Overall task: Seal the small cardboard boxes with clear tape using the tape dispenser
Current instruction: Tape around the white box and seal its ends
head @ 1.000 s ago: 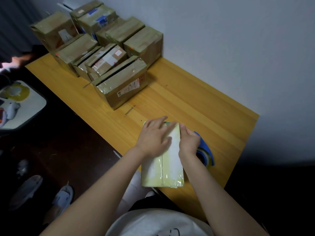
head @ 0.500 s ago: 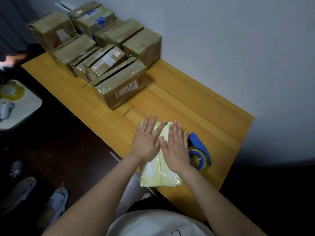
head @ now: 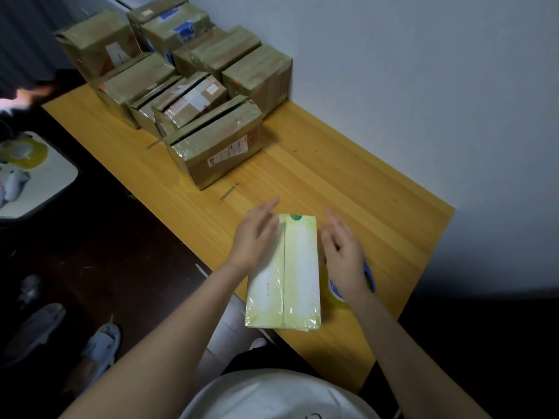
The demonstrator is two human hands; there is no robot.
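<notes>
A pale green and white box (head: 298, 276) lies on the wooden table (head: 363, 201) near its front edge, glossy with clear tape over its top and centre seam. My left hand (head: 255, 237) lies flat against the box's left side with straight fingers. To the right of the box my right hand (head: 343, 252) hovers with fingers straight, not touching it. The blue tape dispenser (head: 367, 278) sits under and behind my right hand, mostly hidden.
Several brown taped cardboard boxes (head: 214, 146) are clustered at the table's far left against the white wall. A small white side table (head: 39, 182) with a yellow tape roll stands at the left. Shoes lie on the dark floor (head: 99, 349).
Both hands lay flat on the box top half a second ago. They have slid apart to either side, exposing the taped centre seam. The box has not moved.
</notes>
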